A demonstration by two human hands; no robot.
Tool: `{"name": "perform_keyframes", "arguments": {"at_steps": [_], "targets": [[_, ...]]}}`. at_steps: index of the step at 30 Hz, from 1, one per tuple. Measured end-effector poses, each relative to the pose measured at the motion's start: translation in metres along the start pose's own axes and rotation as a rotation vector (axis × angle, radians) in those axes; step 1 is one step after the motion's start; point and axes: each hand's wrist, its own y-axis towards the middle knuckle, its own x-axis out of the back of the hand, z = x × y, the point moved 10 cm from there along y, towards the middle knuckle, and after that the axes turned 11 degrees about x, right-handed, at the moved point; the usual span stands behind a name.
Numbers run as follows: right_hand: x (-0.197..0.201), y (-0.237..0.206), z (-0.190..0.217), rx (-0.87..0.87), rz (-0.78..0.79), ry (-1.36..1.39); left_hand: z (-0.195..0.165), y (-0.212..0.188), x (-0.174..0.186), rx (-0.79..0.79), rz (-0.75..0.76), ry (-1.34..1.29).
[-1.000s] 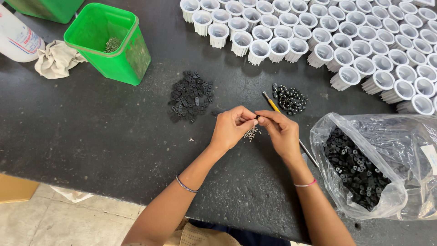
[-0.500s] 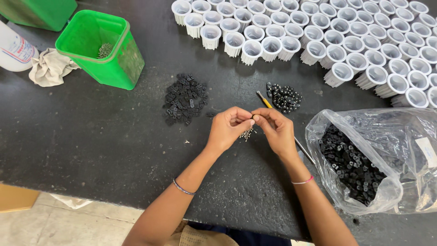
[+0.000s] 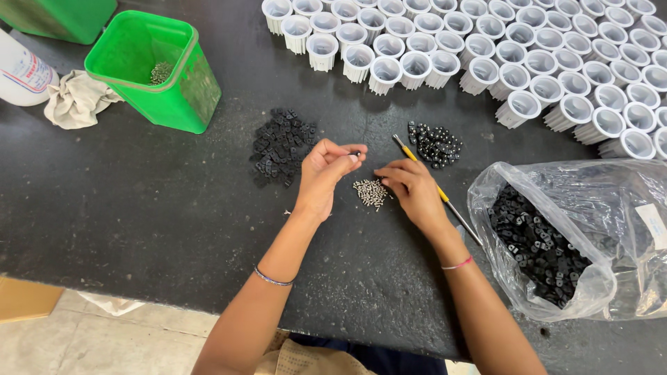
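Assembly is under way, in my judgement. The left hand (image 3: 326, 173) is closed, pinching a small black part (image 3: 357, 153) at its fingertips above mid-desk. The right hand (image 3: 411, 187) rests with fingers curled at the pile of small silver screws (image 3: 370, 192); whether it grips one cannot be told. A heap of loose black parts (image 3: 281, 144) lies just left; a bagful (image 3: 538, 243) waits near the right edge.

Beside the small pile of silver screws (image 3: 371, 192), the left hand (image 3: 325, 175) pinches something dark, too small to identify. The right hand (image 3: 411, 189) covers part of the yellow-handled tool (image 3: 438, 189). Right of the screws, the clear plastic bag (image 3: 611, 208) is cut off by the frame edge.
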Motion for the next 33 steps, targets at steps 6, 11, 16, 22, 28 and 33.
{"name": "perform_keyframes", "arguments": {"at_steps": [6,11,16,22,28,33], "targets": [[-0.006,0.002,-0.001,-0.02,0.041,0.008,0.013,0.001,0.006,0.081,-0.086,0.092],[-0.007,0.003,0.002,-0.01,0.031,-0.028,0.026,0.004,0.009,0.089,-0.081,0.162],[0.002,0.003,0.003,-0.056,-0.085,-0.01,0.042,0.008,0.006,0.129,-0.062,0.219],[0.016,-0.002,0.01,-0.071,-0.213,0.088,0.051,0.006,0.001,0.181,-0.049,0.263],[0.017,-0.003,0.009,-0.095,-0.225,0.105,0.049,0.002,-0.007,0.195,-0.029,0.275],[0.016,-0.004,0.005,-0.125,-0.236,0.112,0.046,-0.002,-0.01,0.196,-0.029,0.317]]}}
